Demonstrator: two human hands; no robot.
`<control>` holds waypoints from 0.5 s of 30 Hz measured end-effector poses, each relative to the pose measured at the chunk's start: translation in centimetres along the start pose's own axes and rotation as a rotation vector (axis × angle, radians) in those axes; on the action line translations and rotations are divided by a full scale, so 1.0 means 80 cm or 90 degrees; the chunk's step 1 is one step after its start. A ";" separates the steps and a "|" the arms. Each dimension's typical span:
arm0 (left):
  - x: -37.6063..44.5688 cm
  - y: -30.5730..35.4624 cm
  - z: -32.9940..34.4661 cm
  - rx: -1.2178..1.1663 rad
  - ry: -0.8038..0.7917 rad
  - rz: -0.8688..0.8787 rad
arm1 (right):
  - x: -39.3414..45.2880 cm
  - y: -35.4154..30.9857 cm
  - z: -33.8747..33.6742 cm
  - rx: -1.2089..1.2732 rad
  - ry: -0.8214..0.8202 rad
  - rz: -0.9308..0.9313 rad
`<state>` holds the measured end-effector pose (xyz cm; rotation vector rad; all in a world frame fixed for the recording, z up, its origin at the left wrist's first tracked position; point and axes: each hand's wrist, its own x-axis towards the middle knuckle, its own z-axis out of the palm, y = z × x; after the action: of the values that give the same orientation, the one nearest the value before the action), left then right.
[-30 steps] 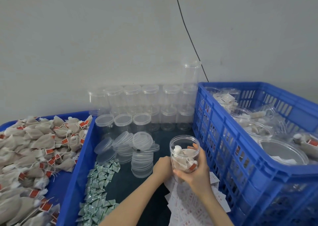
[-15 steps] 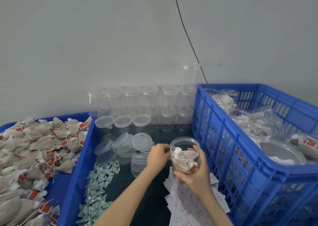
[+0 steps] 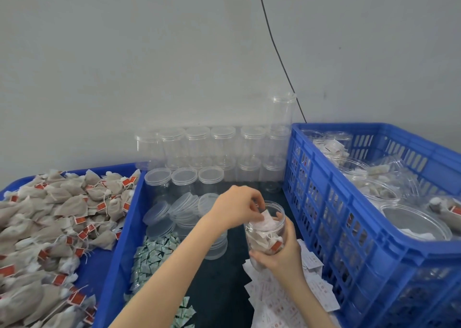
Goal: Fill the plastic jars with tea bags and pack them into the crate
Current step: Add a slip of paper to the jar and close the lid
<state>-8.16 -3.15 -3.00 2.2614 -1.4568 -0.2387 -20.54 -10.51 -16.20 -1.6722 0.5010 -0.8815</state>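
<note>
While the right hand [image 3: 279,258] wraps its fingers round the lower half of the open plastic jar [image 3: 265,228] and holds it upright above the dark counter [image 3: 219,285], the left hand [image 3: 237,209] has come across from the jar's left side and now sits right at the mouth, fingertips pinching a white slip of paper [image 3: 267,221] that pokes down past the rim. A second ago that hand was low beside the jar, half a second ago it was up by the stacked lids [image 3: 179,210], and now it's over the opening, so the slip looks to be going in on top of the tea bags already packed inside. You can see a red tag pressed against the jar wall near the bottom. What the slip is I can't read from here; it may come from the printed cards [image 3: 282,302] scattered under the right wrist. That tells me the filling of this jar is near its end: bags in, insert going in, a lid yet to go on. The loose tea bags [image 3: 50,218] lie heaped in the blue tray [image 3: 119,250] well to the left, untouched for the moment. Just beside the jar on the right stands the blue crate [image 3: 349,230], already carrying several filled jars, and that's where this one belongs once it's capped. Empty jars [image 3: 212,145] wait in rows against the wall behind.
</note>
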 end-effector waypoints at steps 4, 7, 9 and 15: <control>0.003 0.005 0.009 0.248 0.048 0.087 | -0.002 -0.002 0.003 -0.011 -0.008 0.006; 0.003 0.001 0.009 0.194 0.081 0.104 | -0.002 -0.003 0.000 0.007 0.004 0.014; 0.002 -0.006 0.009 0.047 0.095 0.098 | -0.001 -0.004 -0.003 0.024 0.019 0.009; -0.019 -0.031 0.044 -0.428 -0.123 0.041 | 0.012 -0.012 -0.005 0.032 0.036 0.016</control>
<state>-8.05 -1.86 -7.35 1.6751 -1.2804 -0.8108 -20.33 -11.21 -14.98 -1.5961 0.5338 -0.9184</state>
